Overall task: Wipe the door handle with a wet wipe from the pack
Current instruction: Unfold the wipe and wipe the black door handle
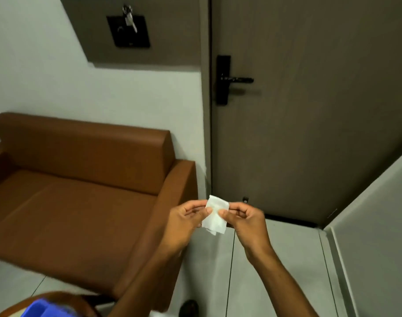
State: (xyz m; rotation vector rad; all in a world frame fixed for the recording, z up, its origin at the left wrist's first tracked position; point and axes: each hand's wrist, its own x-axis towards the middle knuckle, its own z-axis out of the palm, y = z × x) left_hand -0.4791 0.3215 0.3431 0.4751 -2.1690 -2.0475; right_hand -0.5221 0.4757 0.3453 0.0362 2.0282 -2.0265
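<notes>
A small white wet wipe [214, 217], still folded, is held between both hands in front of me, low in the view. My left hand [186, 221] pinches its left edge and my right hand [245, 220] pinches its right edge. The black door handle [237, 80], a lever on a tall black plate, sits on the grey-brown door [309, 110] well above and beyond my hands. The pack of wipes is not clearly visible.
A brown leather sofa [81, 191] stands against the wall at the left, its arm close to my left hand. A black wall panel with keys [129, 30] hangs above. A blue object [46, 308] shows at the bottom left. A grey wall [378, 225] juts in at the right.
</notes>
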